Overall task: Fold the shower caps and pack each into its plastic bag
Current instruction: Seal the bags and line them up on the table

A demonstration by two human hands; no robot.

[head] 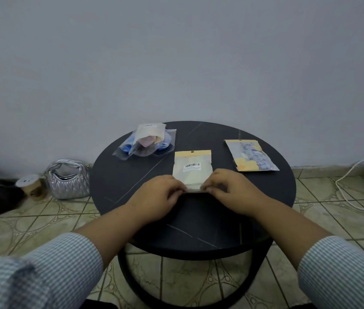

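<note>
Flat plastic bag is laid near the centre of the round black table, barcode label up. Its long axis runs near edge to far edge; the yellow header strip with the hang hole points at the far edge, the open end at the near edge.

The bag's near edge is pinched at both corners: left corner by the left hand, right corner by the right hand. Fingers of both hands are curled with tips pressed together on the edge. The rest of the bag lies flat on the table.

A second bag, with a blue patterned cap inside and a yellow header, is placed toward the right edge, long axis tilted, header toward the far edge. A heap of bagged caps is found at the far left edge, blue and pink contents visible; the count cannot be told.

On the tiled floor left of the table: a silver quilted handbag and a small tape roll, just beside each other. A white cable is seen on the floor to the right.
</note>
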